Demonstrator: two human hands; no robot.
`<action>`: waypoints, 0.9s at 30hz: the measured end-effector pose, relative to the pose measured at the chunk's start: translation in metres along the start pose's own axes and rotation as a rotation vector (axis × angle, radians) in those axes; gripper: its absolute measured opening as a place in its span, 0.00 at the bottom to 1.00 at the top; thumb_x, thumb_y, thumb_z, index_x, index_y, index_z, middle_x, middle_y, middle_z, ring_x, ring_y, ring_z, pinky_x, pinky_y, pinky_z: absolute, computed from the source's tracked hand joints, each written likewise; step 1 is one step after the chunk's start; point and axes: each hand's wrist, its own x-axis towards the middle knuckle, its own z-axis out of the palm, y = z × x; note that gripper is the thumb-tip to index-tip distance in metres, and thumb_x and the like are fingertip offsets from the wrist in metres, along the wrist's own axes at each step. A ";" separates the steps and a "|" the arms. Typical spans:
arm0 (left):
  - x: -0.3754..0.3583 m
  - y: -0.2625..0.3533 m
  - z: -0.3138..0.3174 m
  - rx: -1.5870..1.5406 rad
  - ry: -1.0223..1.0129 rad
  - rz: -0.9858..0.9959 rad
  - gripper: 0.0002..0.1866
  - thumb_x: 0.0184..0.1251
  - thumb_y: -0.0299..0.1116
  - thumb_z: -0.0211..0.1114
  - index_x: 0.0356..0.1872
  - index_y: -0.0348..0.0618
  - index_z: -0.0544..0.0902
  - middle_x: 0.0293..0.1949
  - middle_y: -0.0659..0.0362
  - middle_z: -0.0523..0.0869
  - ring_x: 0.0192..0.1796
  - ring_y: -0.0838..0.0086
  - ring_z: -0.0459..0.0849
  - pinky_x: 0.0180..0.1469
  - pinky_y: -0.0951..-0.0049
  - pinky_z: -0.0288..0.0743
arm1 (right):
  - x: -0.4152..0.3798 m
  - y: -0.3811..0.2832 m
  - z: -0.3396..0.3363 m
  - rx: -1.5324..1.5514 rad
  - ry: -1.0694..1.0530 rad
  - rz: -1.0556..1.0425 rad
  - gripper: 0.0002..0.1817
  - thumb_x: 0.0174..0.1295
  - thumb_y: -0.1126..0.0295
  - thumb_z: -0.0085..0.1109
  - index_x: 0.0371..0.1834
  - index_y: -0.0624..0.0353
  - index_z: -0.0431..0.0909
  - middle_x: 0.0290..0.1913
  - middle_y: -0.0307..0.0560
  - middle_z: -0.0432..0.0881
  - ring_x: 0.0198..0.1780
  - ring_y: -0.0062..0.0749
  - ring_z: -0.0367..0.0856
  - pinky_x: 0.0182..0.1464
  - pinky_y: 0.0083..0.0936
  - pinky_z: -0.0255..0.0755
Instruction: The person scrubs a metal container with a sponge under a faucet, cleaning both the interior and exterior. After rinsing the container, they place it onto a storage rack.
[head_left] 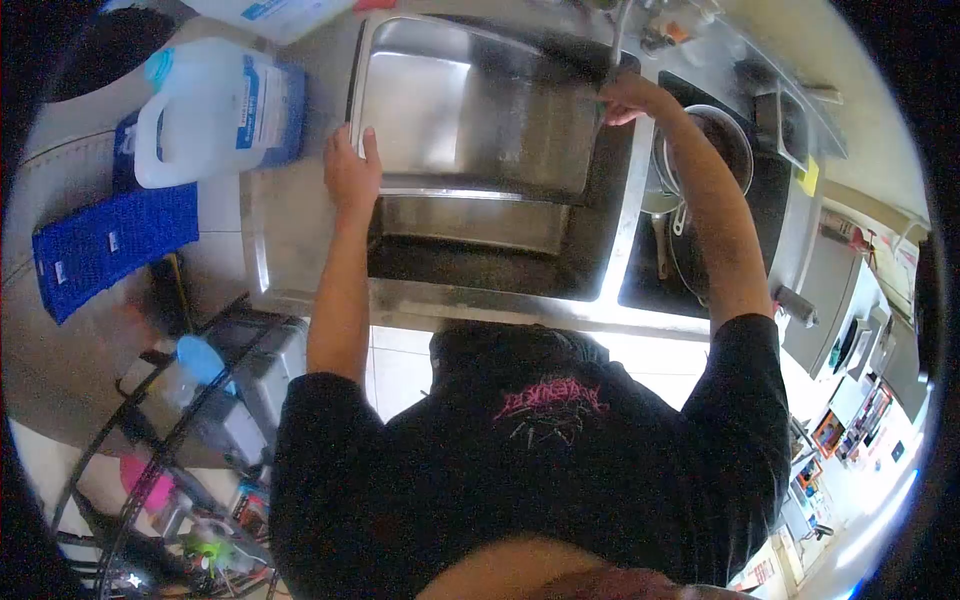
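I see both arms stretched out toward the top of the frame, one on each side of a big metal tray (pixel 470 110). The left hand (pixel 352 172) is at the tray's left edge, a bit left of the middle of the frame. Its fingers are curled over the edge and hold it tight. The right arm reaches farther, up to the top middle. The right hand (pixel 628 98) is closed on the tray's far right corner, with the fingers wrapped over the rim.

The tray sits tilted over the sink (pixel 500 250), in the upper middle of the frame. Its inside is shiny and bare. The sink bowl under it looks dark, and I cannot tell if anything is in it.

To the right of the sink is a second bowl with a dark pan (pixel 722 140) in it, and something with a long handle under that. In the upper left stands a big white jug (pixel 215 110) with a blue label. Just below it lies a blue mat (pixel 110 245). In the lower left is a wire rack (pixel 170 440) with bottles and small bright things on it.
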 end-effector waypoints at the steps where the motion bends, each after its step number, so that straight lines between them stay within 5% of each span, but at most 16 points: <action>1: -0.001 0.001 0.000 0.003 -0.022 -0.015 0.25 0.70 0.48 0.54 0.53 0.35 0.75 0.49 0.43 0.79 0.52 0.48 0.77 0.55 0.54 0.71 | -0.024 -0.021 0.004 0.061 -0.017 0.097 0.22 0.64 0.61 0.57 0.53 0.68 0.75 0.38 0.55 0.86 0.34 0.35 0.87 0.39 0.23 0.84; 3: -0.001 0.005 -0.001 0.004 0.005 -0.006 0.25 0.70 0.48 0.54 0.53 0.35 0.75 0.49 0.42 0.80 0.52 0.47 0.77 0.55 0.54 0.71 | -0.043 -0.035 0.009 0.119 -0.031 0.192 0.21 0.65 0.62 0.56 0.54 0.68 0.74 0.38 0.56 0.85 0.37 0.36 0.87 0.42 0.23 0.84; 5: -0.002 0.007 -0.002 0.012 0.034 0.001 0.24 0.70 0.48 0.54 0.53 0.35 0.75 0.49 0.42 0.80 0.52 0.47 0.77 0.55 0.53 0.71 | -0.051 -0.045 0.017 0.347 -0.117 -0.005 0.18 0.64 0.58 0.60 0.46 0.63 0.78 0.36 0.53 0.84 0.35 0.34 0.86 0.38 0.23 0.84; 15: 0.001 0.006 -0.002 -0.075 0.037 -0.060 0.18 0.75 0.41 0.46 0.47 0.36 0.78 0.44 0.42 0.80 0.50 0.46 0.77 0.53 0.53 0.70 | -0.055 -0.127 0.046 0.862 -0.197 -0.365 0.14 0.66 0.66 0.56 0.52 0.60 0.78 0.39 0.41 0.84 0.36 0.20 0.84 0.37 0.12 0.80; 21: 0.000 -0.002 0.007 -0.118 0.108 -0.096 0.19 0.75 0.41 0.43 0.47 0.38 0.78 0.44 0.43 0.81 0.50 0.45 0.77 0.52 0.53 0.70 | -0.042 -0.078 0.050 0.612 -0.082 -0.166 0.14 0.66 0.64 0.56 0.51 0.59 0.79 0.37 0.39 0.84 0.34 0.19 0.84 0.33 0.12 0.78; 27: 0.005 -0.005 0.003 -0.223 0.032 -0.268 0.21 0.75 0.45 0.42 0.47 0.40 0.78 0.43 0.42 0.82 0.48 0.45 0.78 0.51 0.52 0.69 | -0.077 -0.121 0.046 0.821 -0.189 -0.366 0.13 0.68 0.66 0.53 0.49 0.61 0.79 0.32 0.39 0.83 0.31 0.14 0.82 0.32 0.08 0.79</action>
